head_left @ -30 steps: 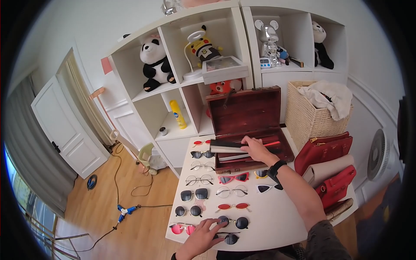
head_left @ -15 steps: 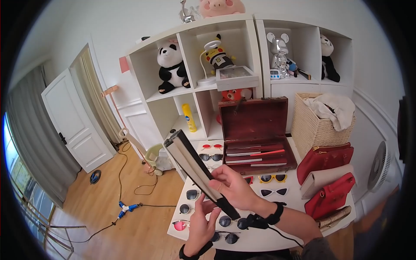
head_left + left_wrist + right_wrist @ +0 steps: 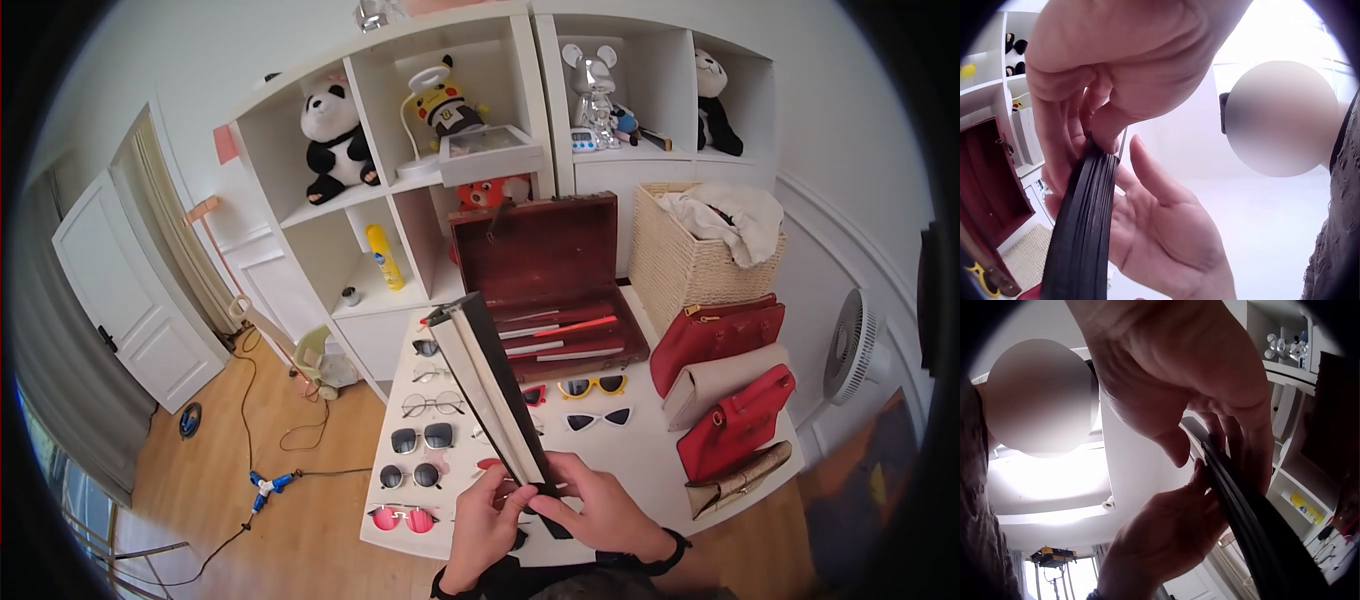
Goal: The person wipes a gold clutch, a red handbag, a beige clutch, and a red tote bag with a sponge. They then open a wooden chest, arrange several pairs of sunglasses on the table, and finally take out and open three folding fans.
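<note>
A long folded fan, black with a cream face, stands tilted over the table, its black lower end between both hands. My left hand pinches that end with thumb and curled fingers. From the other side my right hand holds it, fingers behind and thumb at the front. The left wrist view shows the stacked black ribs beneath my left hand, with the right palm beside them. In the right wrist view, the dark fan runs down from my right hand.
Rows of glasses lie on the white table. Behind them is an open dark red case with more folded items. Red and beige bags and a wicker basket stand right, a shelf unit behind.
The right hand has lifted the fan from the case and brought it before the body. Both hands now hold its lower end, and the fan stands more upright.
</note>
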Demonstrator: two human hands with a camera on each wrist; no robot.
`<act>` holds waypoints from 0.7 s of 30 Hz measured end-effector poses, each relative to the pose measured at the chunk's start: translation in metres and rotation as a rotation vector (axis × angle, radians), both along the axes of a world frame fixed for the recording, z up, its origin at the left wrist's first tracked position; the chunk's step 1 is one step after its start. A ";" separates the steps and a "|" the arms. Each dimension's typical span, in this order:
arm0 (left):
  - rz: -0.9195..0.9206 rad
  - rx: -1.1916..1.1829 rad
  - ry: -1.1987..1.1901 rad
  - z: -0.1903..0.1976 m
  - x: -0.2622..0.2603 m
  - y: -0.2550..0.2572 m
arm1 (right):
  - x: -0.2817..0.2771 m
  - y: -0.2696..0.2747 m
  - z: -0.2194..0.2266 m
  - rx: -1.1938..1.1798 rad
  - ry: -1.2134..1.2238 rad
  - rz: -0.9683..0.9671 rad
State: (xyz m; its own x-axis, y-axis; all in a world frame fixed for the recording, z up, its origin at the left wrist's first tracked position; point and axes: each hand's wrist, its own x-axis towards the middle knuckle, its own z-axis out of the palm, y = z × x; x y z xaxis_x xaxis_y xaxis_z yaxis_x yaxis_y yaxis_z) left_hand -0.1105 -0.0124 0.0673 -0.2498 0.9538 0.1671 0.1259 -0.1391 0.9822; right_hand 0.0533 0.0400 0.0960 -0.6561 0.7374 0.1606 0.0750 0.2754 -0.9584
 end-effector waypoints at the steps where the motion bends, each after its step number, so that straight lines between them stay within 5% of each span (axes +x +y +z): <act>1: -0.001 0.037 0.010 -0.006 0.004 0.003 | 0.004 -0.007 -0.010 0.135 -0.023 -0.077; 6: -0.006 0.003 -0.063 -0.010 0.030 0.009 | 0.016 -0.021 -0.039 0.080 -0.095 -0.267; 9: 0.145 0.056 -0.006 0.004 0.041 0.012 | 0.020 -0.028 -0.052 -0.058 0.030 -0.295; 21: 0.194 0.031 0.153 0.009 0.048 0.016 | 0.016 -0.039 -0.074 0.144 0.013 -0.422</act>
State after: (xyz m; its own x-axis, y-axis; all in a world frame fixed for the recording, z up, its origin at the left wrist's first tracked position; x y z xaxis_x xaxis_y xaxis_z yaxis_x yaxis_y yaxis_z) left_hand -0.0625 0.0034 0.0766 -0.3973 0.8843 0.2451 0.3001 -0.1272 0.9454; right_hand 0.0696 0.0014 0.0220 -0.2995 0.9097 0.2878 0.1976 0.3542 -0.9141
